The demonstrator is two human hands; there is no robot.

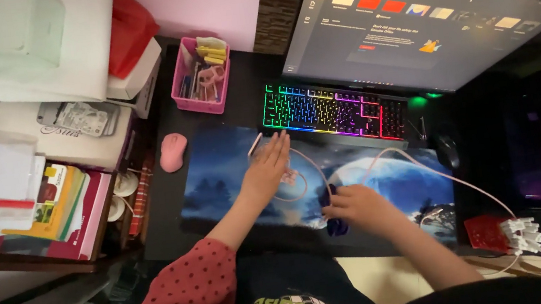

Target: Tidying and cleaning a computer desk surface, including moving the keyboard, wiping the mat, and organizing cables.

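Note:
My left hand (268, 167) lies flat with fingers stretched out on the blue night-sky desk mat (218, 172), fingertips just short of the rainbow-lit keyboard (334, 110). It holds nothing. A slim white object (254, 144) lies beside its fingers, and a small pink piece (289, 177) on the pale pink cable (424, 167) sits by its thumb. My right hand (360, 206) is cupped over a dark blue mouse (333, 223) at the mat's near edge. The cable loops between both hands and runs right to a white bundle (523, 235).
A lit monitor (420, 23) stands behind the keyboard. A pink mouse (173, 151) lies left of the mat, a pink organiser basket (199, 78) behind it. Stacked boxes and papers (45, 166) fill the left. A black mouse (447, 147) and a red board (485, 234) lie right.

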